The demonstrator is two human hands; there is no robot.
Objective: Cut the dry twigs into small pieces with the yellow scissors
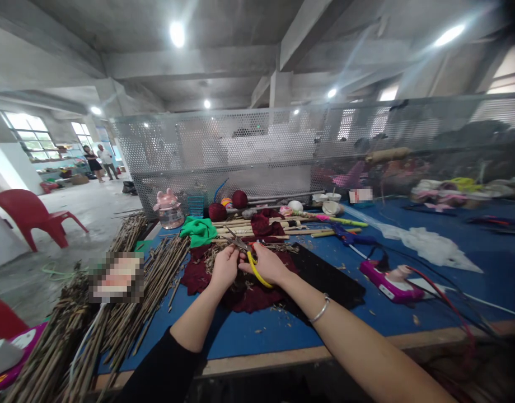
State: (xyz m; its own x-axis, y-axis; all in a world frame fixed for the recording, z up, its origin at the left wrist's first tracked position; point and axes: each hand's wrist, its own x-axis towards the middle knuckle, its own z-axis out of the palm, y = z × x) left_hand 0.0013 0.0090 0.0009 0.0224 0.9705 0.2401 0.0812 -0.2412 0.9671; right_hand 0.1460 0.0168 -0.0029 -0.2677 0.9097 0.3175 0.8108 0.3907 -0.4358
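Observation:
My right hand is closed round yellow-handled pliers, whose metal jaws point up and left. Close beside the jaws, my left hand has its fingers pinched together; what they hold is too small to make out. Both hands are over a dark red cloth strewn with dry plant scraps. Behind them lie pale sticks and a green cloth.
Bundles of dry stalks lie along the left. A blue glue gun, a purple power strip with cables and a black mat are on the right. Red yarn balls sit before a perforated metal screen.

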